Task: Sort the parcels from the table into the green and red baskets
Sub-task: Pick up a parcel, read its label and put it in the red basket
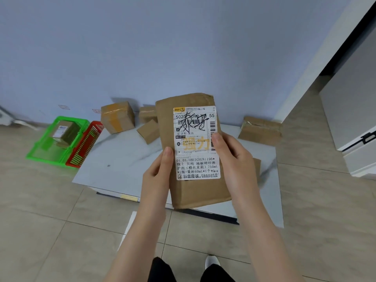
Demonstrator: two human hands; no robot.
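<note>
— Gripped how?
— Pinched between left hand point(157, 174) and right hand point(234, 157), thumbs on front: long parcel point(195, 192), above table point(122, 159).
— Hidden?
— Fingers behind parcel; red basket point(85, 147) partly behind table edge.

The white table point(122, 159) holds a big taped box point(117, 117) far left, then a small box point(147, 114), a flat box point(148, 131), and a long box point(260, 129) far right.
</note>
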